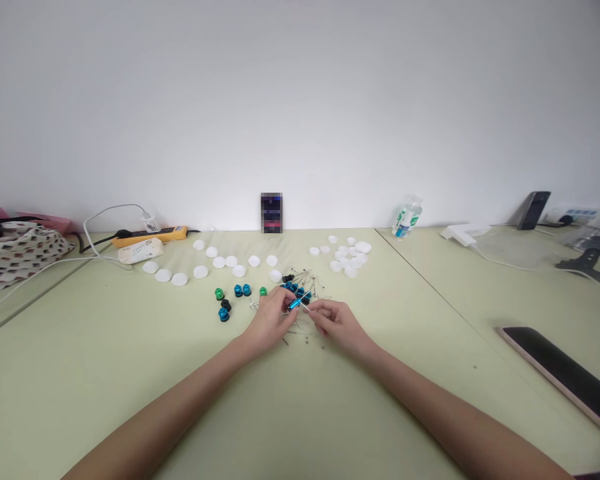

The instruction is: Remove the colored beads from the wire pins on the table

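Note:
Between the thumb and fingers of my left hand (270, 317) is a shiny blue piece (295, 303). My right hand (337, 323) pinches a thin metal rod (305, 307) whose end meets the blue piece; whether it goes inside, I cannot tell. Just beyond my fingers lies a pile of blue and black parts (300, 291) with thin metal stems. Left of my left hand stand several small caps with black bases, among them a blue cap (223, 314), a green cap (219, 293) and a black one (226, 305). Small metal bits (294, 332) are scattered under my hands.
Clear tubes with white ends (180, 279) lie at the back left, and white round caps (350, 260) at the back right. A yellow power strip (175, 233), a propped phone (271, 213) and a plastic bottle (407, 220) line the wall. A dark flat device (565, 373) lies right.

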The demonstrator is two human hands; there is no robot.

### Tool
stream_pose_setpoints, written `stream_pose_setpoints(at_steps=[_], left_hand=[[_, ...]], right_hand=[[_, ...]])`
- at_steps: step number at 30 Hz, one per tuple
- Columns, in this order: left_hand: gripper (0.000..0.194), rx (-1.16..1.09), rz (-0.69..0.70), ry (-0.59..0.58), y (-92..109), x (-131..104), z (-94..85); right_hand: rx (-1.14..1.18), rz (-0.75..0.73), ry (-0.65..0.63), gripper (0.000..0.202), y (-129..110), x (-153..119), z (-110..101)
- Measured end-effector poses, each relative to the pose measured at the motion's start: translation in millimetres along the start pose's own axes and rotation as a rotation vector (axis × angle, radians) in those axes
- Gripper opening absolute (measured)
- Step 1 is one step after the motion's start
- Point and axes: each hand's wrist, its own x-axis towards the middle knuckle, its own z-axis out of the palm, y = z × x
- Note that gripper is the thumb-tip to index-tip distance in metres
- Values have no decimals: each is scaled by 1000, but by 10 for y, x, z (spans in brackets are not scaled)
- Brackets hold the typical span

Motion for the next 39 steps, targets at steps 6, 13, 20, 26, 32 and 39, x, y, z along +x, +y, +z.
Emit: stream_pose_setpoints(at_steps=[6, 13, 20, 26, 32, 39], left_hand=[[8, 139, 51, 41, -16, -37, 79], [11, 124, 69, 48, 0, -82, 79], [12, -18, 1, 59, -50, -71, 125], [10, -40, 19, 81, -18, -75, 128], [12, 31, 112, 112, -11, -107, 148], [12, 45, 151, 71, 15, -111, 134]], right_hand=[[193, 115, -39, 34, 47, 30, 5], [417, 219, -99, 30, 84, 61, 0], [-127, -34, 55, 30, 75, 10, 24], [-328, -139, 118, 22, 127, 6, 40], [62, 40, 38, 23, 110, 35, -32], [229, 175, 3, 26, 193, 62, -55]])
